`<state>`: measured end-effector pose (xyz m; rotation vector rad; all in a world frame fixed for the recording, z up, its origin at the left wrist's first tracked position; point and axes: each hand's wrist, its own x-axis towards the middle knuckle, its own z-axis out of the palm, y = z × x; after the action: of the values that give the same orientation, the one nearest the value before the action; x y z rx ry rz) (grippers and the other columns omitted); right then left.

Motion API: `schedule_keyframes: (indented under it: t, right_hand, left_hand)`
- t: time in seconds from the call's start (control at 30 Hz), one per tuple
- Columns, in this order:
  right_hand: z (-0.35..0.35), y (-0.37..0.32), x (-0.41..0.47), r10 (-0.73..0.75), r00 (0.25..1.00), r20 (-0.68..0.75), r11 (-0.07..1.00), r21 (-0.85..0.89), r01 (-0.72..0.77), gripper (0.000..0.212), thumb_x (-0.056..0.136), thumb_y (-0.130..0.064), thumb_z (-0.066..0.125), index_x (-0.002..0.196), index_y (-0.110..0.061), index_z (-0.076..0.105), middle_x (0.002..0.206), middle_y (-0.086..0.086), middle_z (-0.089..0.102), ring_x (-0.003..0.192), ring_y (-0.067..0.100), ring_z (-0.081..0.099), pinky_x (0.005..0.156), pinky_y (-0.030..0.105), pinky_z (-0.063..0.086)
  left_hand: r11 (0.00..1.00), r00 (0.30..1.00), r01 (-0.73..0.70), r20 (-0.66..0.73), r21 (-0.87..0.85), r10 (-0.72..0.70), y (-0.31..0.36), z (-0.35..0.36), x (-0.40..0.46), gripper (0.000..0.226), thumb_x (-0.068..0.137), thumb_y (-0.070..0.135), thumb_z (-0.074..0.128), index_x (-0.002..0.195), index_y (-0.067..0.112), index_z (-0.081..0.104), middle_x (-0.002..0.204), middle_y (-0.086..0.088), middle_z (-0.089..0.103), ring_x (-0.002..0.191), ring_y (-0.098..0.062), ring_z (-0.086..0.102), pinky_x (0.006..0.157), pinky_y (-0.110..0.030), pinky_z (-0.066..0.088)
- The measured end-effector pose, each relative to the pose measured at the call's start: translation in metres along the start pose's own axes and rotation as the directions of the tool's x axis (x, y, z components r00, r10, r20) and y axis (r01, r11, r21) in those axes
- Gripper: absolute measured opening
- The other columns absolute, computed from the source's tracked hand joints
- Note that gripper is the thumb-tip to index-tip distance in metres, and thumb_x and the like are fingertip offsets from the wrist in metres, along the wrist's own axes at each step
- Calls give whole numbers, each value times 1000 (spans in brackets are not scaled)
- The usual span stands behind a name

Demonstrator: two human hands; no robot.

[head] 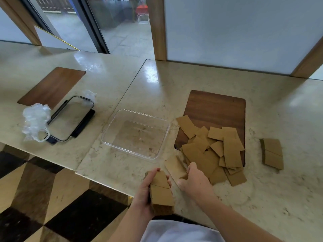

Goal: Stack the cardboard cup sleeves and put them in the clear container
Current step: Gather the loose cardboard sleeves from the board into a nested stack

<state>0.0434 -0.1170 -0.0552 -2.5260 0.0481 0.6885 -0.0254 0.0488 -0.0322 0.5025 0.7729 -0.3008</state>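
Observation:
My left hand (146,191) grips a thick stack of brown cardboard sleeves (161,193) at the counter's near edge. My right hand (194,182) pinches a loose sleeve (174,165) at the near left side of a scattered pile of sleeves (215,149). The clear container (111,130) stands empty to the left of the pile, with no lid on it. A second small stack of sleeves (272,153) lies flat to the right of the pile.
The pile partly covers a wooden inlay (216,107) in the marble counter. The container's lid (70,119) lies at the left beside crumpled plastic wrap (35,121) and another wooden inlay (52,86). The counter's edge drops to a checkered floor at the lower left.

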Motion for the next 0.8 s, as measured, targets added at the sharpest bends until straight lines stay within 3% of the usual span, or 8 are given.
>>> schedule_keyframes:
  t: [0.07,0.2,0.33,0.43,0.53,0.6,0.7,0.8]
  right_hand:
    - [-2,3,0,-13,1000,8,996,91,13,26,94,-33,65,97,-25,41,85,-3,61,67,13,54,55,29,42]
    - [-11,17,1,8,998,67,918,394,-34,11,100,-30,63,109,-26,60,105,-7,63,87,8,59,69,22,46]
    - [-26,18,-11,133,970,203,681,692,-238,20,105,-28,54,93,-13,60,85,3,60,67,15,57,56,27,48]
    - [-36,11,-21,110,966,235,558,789,-256,19,105,-26,56,91,-12,61,81,4,62,65,17,57,53,27,47]
    - [-41,4,-31,32,972,232,580,787,-207,13,102,-28,61,105,-17,67,92,3,71,70,15,63,57,27,50]
    - [-41,0,-37,-4,976,218,604,778,-171,10,101,-30,62,107,-25,69,95,0,71,64,7,64,57,24,51]
    - [-43,-5,-44,-39,978,206,626,768,-136,7,99,-32,64,105,-29,68,92,-2,68,58,1,62,54,21,50]
    - [-44,-8,-47,-60,979,195,680,726,-103,17,95,-39,69,100,-24,64,94,-1,66,74,11,61,57,22,50]
  left_hand:
    - [1000,1000,-1,-3,26,1,1,-3,1,36,61,26,99,89,17,79,109,-24,71,82,-34,70,68,-44,57]
    - [998,1000,-8,-3,69,8,2,-7,5,29,66,27,97,88,18,80,111,-23,70,84,-33,70,69,-44,57]
    - [989,999,-53,4,138,53,1,-1,8,32,63,36,98,85,19,81,100,-16,73,80,-28,71,66,-41,58]
    - [974,995,-89,51,209,80,0,10,9,37,63,45,96,86,20,84,94,-11,78,79,-24,76,66,-39,60]
    - [946,994,-104,66,307,88,-2,21,7,57,59,52,96,105,22,82,109,-17,78,89,-31,78,68,-43,61]
    - [931,996,-86,50,356,73,-2,27,6,74,59,52,96,121,16,75,119,-23,74,93,-37,76,69,-47,61]
    - [913,999,-51,31,405,42,-2,32,3,71,66,37,90,128,8,69,117,-27,73,86,-39,74,66,-47,59]
    - [898,999,-38,40,439,22,-5,34,0,64,71,25,79,129,1,66,107,-27,73,78,-36,72,61,-43,58]
